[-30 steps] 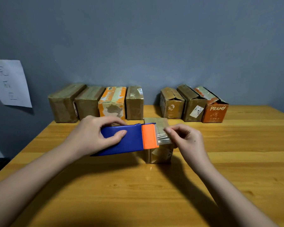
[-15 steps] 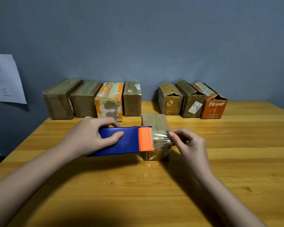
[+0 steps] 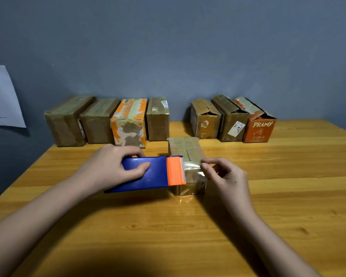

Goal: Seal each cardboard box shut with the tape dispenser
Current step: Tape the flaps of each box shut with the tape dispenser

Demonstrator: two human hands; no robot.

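The left hand (image 3: 108, 168) holds the blue tape dispenser (image 3: 148, 174); its grip is closed around the body, with the thumb on the near face and the fingers over the top edge. The orange head (image 3: 175, 170) of the dispenser lies against the left side of a small cardboard box (image 3: 185, 150), which stands on the wooden surface (image 3: 168, 226) in front of the person. The right hand (image 3: 226, 176) pinches the free end of the clear tape (image 3: 194, 172) between thumb and forefinger, just at the right edge of this box (the tape stretches over the near part of the top). Along the grey wall (image 3: 188, 47) stand two groups of boxes: four on the left (image 3: 108, 120), three on the right (image 3: 232, 118), one of them orange with the word PRAMY (image 3: 260, 129). A sheet of paper (image 3: 2, 98) hangs on the wall at far left.
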